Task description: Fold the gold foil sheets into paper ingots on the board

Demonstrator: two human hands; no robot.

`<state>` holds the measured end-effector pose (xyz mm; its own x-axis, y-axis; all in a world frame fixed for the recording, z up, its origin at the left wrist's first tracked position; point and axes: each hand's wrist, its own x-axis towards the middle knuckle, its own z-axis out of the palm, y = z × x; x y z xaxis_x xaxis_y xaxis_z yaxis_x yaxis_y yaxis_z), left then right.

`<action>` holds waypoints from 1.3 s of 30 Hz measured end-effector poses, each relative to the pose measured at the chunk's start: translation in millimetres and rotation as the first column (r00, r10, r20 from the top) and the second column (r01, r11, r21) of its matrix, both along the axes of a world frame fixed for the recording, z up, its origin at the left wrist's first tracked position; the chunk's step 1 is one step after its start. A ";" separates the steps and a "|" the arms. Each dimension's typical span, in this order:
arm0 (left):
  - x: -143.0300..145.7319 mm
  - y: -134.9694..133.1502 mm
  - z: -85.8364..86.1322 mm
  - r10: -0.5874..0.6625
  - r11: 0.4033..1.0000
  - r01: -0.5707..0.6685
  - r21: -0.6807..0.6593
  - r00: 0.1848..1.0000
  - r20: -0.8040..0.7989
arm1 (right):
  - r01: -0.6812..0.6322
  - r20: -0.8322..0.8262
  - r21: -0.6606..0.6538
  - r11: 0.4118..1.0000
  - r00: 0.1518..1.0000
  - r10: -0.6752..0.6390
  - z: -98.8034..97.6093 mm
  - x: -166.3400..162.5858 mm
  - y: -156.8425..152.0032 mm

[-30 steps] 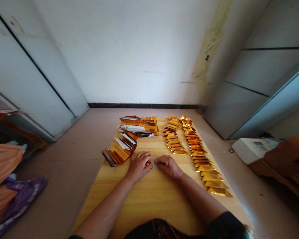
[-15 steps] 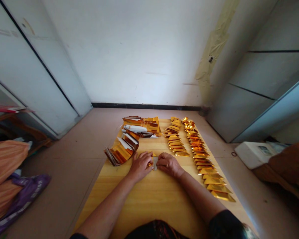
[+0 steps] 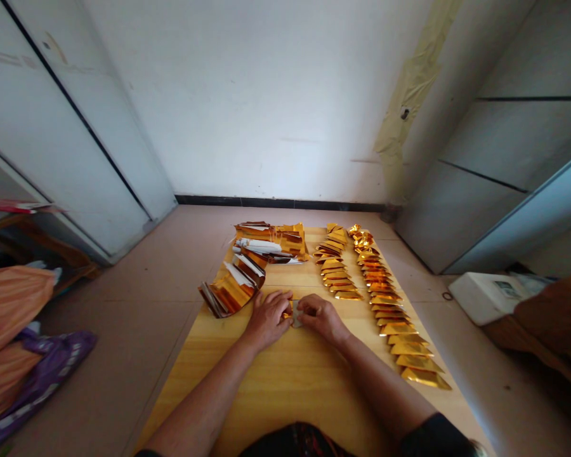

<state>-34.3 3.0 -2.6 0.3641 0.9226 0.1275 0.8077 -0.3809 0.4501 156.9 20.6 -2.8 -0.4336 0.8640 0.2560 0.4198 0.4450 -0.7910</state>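
Note:
Between my hands, on the wooden table (image 3: 276,397), lies a small sheet of gold foil paper (image 3: 296,313) with its grey back showing. My left hand (image 3: 269,319) grips its left part, fingers curled over a gold fold. My right hand (image 3: 322,317) pinches the right side with closed fingertips; most of the sheet is covered by my fingers. Just left of my left hand is a curved stack of gold foil sheets (image 3: 238,295). Beyond my right hand runs a short row of folded gold paper pieces (image 3: 337,266).
A longer row of folded gold pieces (image 3: 394,317) lines the table's right side. More stacked foil sheets (image 3: 285,241) lie at the far end. A white box (image 3: 485,295) stands on the floor at right; a purple bag (image 3: 52,368) is at left. Grey cabinets flank both sides.
My right hand's fingers have shifted slightly on the paper, baring a bit more of its grey back. My left hand stays in nearly the same place.

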 end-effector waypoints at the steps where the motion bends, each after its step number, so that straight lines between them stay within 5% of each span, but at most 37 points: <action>1: -0.1 0.1 -0.3 -0.001 1.000 0.001 0.000 1.000 0.000 | 0.064 0.031 -0.038 0.997 0.998 -0.063 -2.0 -2.9 -0.9; 4: -0.5 0.5 -1.5 -0.005 1.000 0.005 0.006 1.000 0.001 | 0.201 0.143 -0.066 0.977 0.971 -0.190 -4.0 -13.1 -3.1; 10: -0.5 0.6 -3.0 -0.016 1.000 0.016 0.003 1.000 0.012 | 0.220 0.275 -0.055 0.974 0.941 -0.197 4.7 -19.2 -7.0; 14: 0.6 0.0 -1.3 -0.018 1.000 0.018 -0.002 1.000 0.021 | -0.002 0.215 0.003 1.000 0.977 0.002 8.5 -7.2 -10.2; 19: 1.0 1.2 1.8 -0.031 0.999 0.031 -0.033 0.999 0.025 | -0.297 0.177 0.118 0.948 0.945 0.274 12.7 9.1 -9.1; 33: -1.6 1.0 5.4 -0.047 0.997 0.049 -0.056 0.998 0.028 | -0.316 0.096 0.093 0.944 0.947 0.307 -2.2 15.0 10.5; 39: -1.3 1.3 4.9 -0.049 0.998 0.051 -0.049 0.998 0.030 | -0.246 0.290 0.068 0.967 0.932 0.216 2.6 4.7 15.9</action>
